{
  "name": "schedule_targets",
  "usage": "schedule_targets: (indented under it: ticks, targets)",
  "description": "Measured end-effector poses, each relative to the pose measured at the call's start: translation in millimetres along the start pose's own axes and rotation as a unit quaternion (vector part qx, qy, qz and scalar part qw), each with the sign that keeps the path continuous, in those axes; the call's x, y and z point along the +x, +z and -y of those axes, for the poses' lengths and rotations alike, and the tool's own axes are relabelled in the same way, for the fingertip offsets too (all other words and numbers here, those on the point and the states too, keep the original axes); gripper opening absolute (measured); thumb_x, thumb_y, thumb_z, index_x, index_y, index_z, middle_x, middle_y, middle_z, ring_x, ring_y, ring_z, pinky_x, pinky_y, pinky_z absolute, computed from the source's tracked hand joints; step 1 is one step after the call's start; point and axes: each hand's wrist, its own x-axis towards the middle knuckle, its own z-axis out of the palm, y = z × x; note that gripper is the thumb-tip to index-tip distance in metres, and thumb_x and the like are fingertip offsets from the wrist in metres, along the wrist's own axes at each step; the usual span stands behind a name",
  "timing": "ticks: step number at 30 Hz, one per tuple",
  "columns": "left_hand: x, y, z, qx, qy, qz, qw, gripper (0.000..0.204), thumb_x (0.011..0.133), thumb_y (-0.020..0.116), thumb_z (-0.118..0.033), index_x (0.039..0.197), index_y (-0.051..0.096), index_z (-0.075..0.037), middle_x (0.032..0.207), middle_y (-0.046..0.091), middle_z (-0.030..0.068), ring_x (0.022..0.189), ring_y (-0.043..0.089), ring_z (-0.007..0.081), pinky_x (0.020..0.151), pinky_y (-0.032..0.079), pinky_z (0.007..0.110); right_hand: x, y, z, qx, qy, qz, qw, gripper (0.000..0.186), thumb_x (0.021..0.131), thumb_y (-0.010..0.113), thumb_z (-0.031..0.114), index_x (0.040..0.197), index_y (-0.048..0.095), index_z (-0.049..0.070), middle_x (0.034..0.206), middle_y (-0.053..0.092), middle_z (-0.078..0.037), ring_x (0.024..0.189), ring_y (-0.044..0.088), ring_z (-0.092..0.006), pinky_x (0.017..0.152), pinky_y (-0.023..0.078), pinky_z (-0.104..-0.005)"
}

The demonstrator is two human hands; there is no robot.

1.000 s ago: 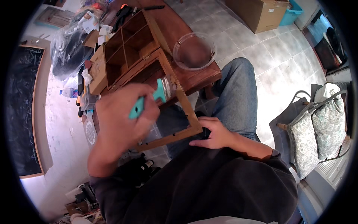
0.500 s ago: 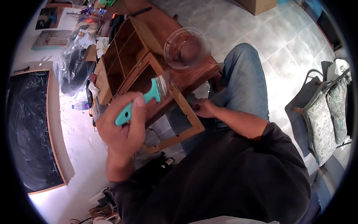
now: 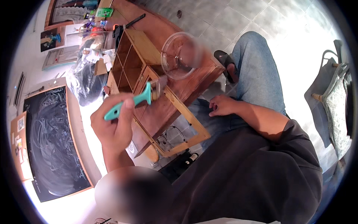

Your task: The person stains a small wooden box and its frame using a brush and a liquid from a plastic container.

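Note:
A teal-handled paintbrush (image 3: 141, 98) is gripped in my left hand (image 3: 113, 125), its bristle end raised over an open wooden frame (image 3: 199, 132). The frame is joined to a partitioned wooden box (image 3: 143, 44) lying on the reddish wooden table (image 3: 201, 82). Beside the box is a round clear plastic container (image 3: 175, 56), with something brownish inside, partly blurred. My right hand (image 3: 222, 105) is beside my thigh, right of the frame, its fingers loosely bent and apart with nothing visible in them.
Bags and small items (image 3: 85, 82) clutter the table's far left side, near a dark tool (image 3: 135, 20). A framed chalkboard (image 3: 48, 145) leans or hangs at left. A chair with a patterned cushion (image 3: 333, 108) stands at right. My jeans-clad knee (image 3: 253, 56) sits beside the table corner.
The view has shifted. My right hand has let go of the frame and moved right toward my thigh. My left hand still grips the brush, with its handle angled flatter than before.

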Motion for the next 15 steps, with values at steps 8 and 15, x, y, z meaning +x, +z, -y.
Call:
schedule_targets:
  ticks: [8, 15]
  targets:
    - [16, 7, -5, 0.023, -0.042, -0.048, 0.998, 0.013, 0.096, 0.071, -0.010, 0.099, 0.072, 0.003, 0.075, 0.069, 0.0046, 0.066, 0.059, 0.0060, 0.062, 0.046, 0.021, -17, -5, 40, 0.028, -0.135, 0.097, 0.986, 0.062, 0.073, 0.088, 0.046, 0.114, 0.073, 0.001, 0.100, 0.073, -0.013, 0.094, 0.070, -0.0261, 0.081, 0.055, -0.0371]
    - [32, -3, -8, -0.022, -0.008, -0.125, 0.992, 0.017, 0.099, 0.067, -0.013, 0.100, 0.070, 0.004, 0.071, 0.064, 0.0069, 0.055, 0.055, 0.0077, 0.048, 0.042, 0.021, -75, 16, 145, 0.385, -0.256, 0.061, 0.885, 0.054, 0.091, 0.078, 0.032, 0.134, 0.062, 0.002, 0.090, 0.071, -0.011, 0.080, 0.067, -0.0177, 0.073, 0.053, -0.0329]
